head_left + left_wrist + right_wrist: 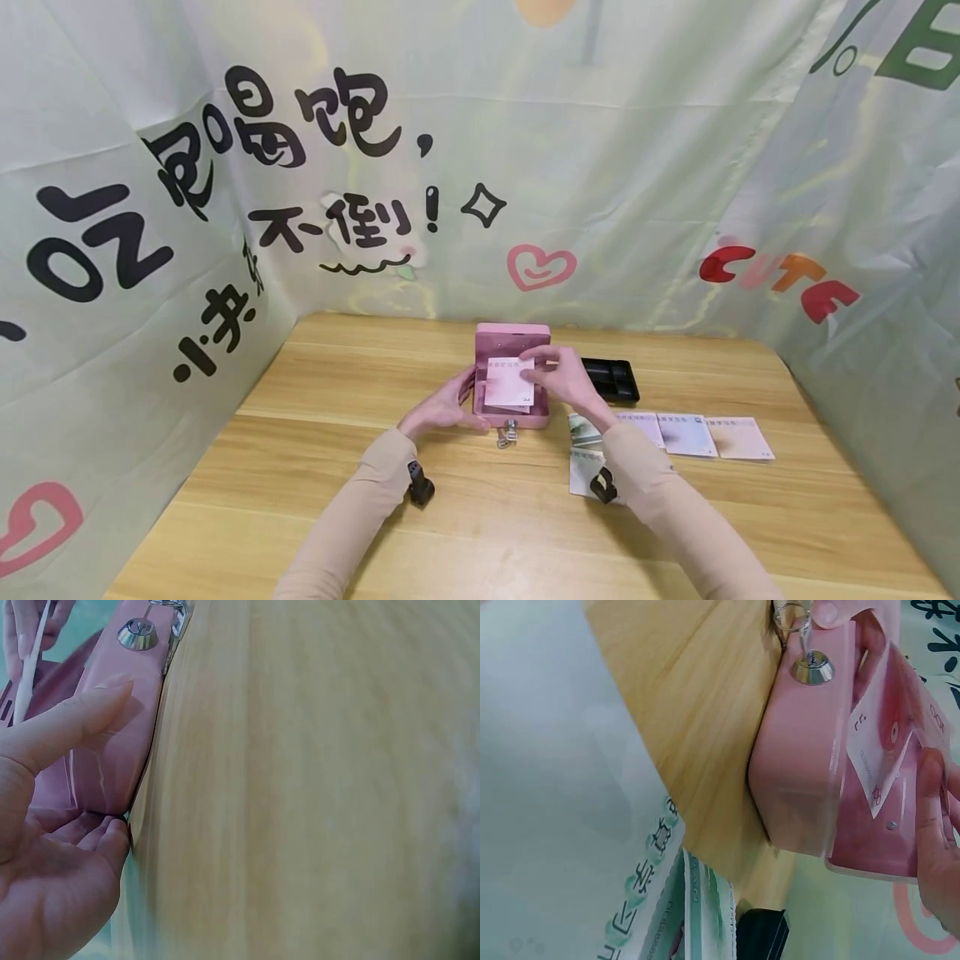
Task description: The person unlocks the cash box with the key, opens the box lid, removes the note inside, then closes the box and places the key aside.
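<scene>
A pink cash box (pixel 534 422) stands with its lid (pixel 513 330) raised. A small metal key (pixel 502 439) is in the lock (pixel 812 669) on its front. My left hand (pixel 446 406) grips the box's left front corner, with the thumb along the front and the fingers round the side. Over the box's opening, my right hand (pixel 566 379) pinches a pink printed note pad (pixel 506 382) by its right edge. Another pink paper (pixel 517 409) shows just below it in the box. The rest of the inside is hidden behind the pad.
Right of the box lies a black compartment tray (pixel 622 379), partly behind my right hand. In front of it are several printed pads, among them a blue one (pixel 687 436), a pale pink one (pixel 741 439) and a greenish one (pixel 585 473). Printed curtains (pixel 637 208) enclose the table (pixel 315 492).
</scene>
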Demonstrator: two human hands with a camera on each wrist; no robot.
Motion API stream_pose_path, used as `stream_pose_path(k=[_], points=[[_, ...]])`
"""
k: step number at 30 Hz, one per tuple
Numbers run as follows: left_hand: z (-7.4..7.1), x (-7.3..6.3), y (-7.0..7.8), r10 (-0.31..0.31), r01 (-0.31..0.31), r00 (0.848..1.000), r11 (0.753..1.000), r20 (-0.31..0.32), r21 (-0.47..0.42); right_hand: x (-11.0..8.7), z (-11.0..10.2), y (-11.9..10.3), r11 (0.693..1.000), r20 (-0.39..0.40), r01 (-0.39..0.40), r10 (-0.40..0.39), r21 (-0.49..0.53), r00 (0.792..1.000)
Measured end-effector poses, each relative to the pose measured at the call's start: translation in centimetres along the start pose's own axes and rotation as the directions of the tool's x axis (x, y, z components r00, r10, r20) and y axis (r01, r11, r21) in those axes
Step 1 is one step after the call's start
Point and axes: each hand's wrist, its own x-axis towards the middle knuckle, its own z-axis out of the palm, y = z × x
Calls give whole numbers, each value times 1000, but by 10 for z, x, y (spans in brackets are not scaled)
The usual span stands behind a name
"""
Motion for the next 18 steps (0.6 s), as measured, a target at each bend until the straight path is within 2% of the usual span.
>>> stream_pose_path(k=[7, 18], points=[[0, 0, 0, 14, -14, 1000, 1000, 7, -16, -11, -10, 0, 1000, -21, 9, -8, 22, 1000], [0, 0, 0, 38, -37, 999, 999, 33, -33, -39, -34, 7, 997, -37, 27, -24, 78, 999]])
